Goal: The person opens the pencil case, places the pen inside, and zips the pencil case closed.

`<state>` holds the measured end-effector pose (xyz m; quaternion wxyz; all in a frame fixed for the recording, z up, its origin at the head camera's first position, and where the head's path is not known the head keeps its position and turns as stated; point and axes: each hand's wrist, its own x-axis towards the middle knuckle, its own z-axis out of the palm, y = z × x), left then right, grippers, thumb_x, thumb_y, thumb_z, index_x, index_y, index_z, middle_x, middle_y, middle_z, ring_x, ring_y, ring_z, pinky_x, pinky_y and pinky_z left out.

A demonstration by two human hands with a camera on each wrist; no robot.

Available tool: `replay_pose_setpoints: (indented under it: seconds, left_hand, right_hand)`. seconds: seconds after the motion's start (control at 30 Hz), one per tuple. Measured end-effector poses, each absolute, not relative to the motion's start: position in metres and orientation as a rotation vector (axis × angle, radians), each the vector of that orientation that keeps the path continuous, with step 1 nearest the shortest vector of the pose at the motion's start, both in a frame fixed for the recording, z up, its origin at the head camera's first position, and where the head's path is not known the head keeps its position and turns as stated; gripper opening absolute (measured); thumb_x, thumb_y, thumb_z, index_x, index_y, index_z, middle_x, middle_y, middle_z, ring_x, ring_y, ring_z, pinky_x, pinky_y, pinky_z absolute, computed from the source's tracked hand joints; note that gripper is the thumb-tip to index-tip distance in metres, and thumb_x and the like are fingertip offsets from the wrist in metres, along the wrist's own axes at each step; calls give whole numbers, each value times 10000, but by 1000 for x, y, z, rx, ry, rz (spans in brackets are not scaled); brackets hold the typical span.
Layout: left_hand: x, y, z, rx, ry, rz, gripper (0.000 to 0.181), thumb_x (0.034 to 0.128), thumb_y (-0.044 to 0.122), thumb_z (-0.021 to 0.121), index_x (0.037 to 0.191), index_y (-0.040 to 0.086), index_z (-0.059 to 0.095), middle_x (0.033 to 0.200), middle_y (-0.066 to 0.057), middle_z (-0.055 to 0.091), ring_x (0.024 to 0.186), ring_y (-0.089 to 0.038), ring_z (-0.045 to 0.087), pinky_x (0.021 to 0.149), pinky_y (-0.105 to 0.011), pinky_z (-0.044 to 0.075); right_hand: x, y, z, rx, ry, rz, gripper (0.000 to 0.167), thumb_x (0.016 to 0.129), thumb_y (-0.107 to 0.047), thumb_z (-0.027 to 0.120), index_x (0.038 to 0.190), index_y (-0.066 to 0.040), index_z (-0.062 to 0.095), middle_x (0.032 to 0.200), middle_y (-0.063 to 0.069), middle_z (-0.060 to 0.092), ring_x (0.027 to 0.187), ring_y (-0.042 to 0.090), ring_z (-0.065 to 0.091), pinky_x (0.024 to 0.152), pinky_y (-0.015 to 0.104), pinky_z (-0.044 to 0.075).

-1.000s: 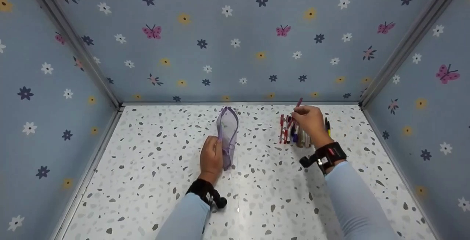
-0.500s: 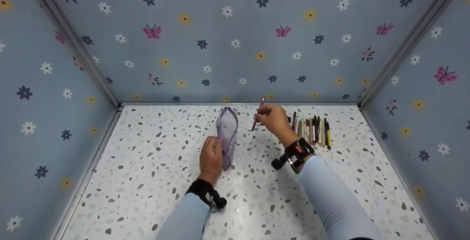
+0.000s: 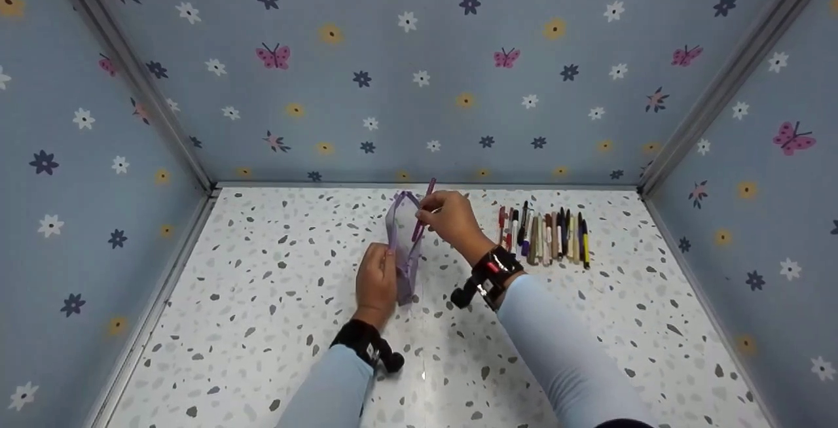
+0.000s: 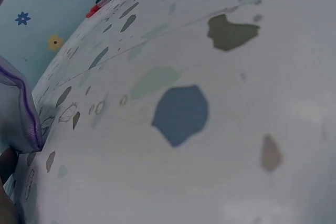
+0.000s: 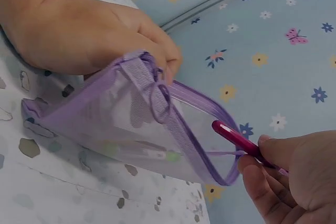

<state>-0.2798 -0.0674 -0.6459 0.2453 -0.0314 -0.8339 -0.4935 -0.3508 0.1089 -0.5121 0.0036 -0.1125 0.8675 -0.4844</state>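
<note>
A see-through mesh pencil pouch [image 3: 404,279] with purple trim lies on the table, its zipped mouth spread apart. My left hand [image 3: 378,281] grips the pouch's left edge, thumb along the top. My right hand [image 3: 453,220] pinches a magenta pen [image 3: 431,187] between thumb and fingers at the pouch's right rim. In the right wrist view, the tip of this pen [image 5: 231,136] is at the mouth of the pouch [image 5: 121,124]. Through the mesh a slim pen with a green part [image 5: 170,156] shows faintly inside. The left wrist view catches only a corner of the pouch [image 4: 18,111].
To the right a row of several pens and markers [image 3: 548,238] lies side by side, red, black, purple, brown and yellow among them. The white speckled table [image 3: 275,271] is enclosed by blue flowered walls [image 3: 419,107] at back and sides.
My right hand has carried the magenta pen leftward from the row of pens to the mouth of the pouch. The left hand and the pouch have stayed in place.
</note>
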Motion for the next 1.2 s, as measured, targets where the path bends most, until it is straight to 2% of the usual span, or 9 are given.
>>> replay_pose_setpoints:
  seconds: [0.13,0.4,0.63,0.8,1.03,1.2]
  left_hand:
    - [-279,-68,-646,-80,-2286,-1346,214,1159,182,549,1008,75,656,1045,-86,655,959,-262,637,896,-452,566]
    - [-279,-68,-647,-88,-2272,-1355,209,1160,182,556,1015,73,660,1052,-88,658,973,-262,644,896,-453,566]
    - [-282,-68,-650,-123,-2243,-1334,226,1151,154,559,951,69,617,982,-91,613,883,-253,582,821,-435,515]
    - [-282,-69,-649,-119,-2251,-1334,220,1140,154,559,951,61,624,1002,-107,627,915,-270,597,852,-453,525]
    - [-281,-69,-648,-132,-2238,-1345,218,1139,148,555,949,64,623,979,-98,620,890,-252,580,827,-427,512]
    - [-281,-69,-649,-147,-2223,-1331,222,1134,126,559,929,52,601,950,-114,609,865,-262,566,812,-433,501]
  right_hand:
    - [-351,101,-519,-359,2729,-1448,198,1016,-75,852,1206,-23,828,1123,142,840,944,247,833,778,334,678]
    - [-347,94,-525,-498,2800,-1191,218,1007,-103,866,1213,-33,858,1116,128,845,1035,270,798,869,378,659]
    - [-342,92,-524,-619,2761,-1060,202,1013,-101,855,1193,-10,860,1089,145,860,967,273,815,812,357,649]
    - [-341,95,-522,-603,2759,-1048,205,1034,-129,835,1208,-24,862,1128,146,864,1016,287,830,833,379,666]
    - [-347,119,-520,-559,2778,-1151,226,1080,-168,786,1254,-36,844,1219,148,844,1116,321,801,958,457,661]
    - [-353,152,-517,-432,2763,-1253,241,1109,-192,747,1285,-52,833,1255,148,827,1088,303,793,952,463,651]
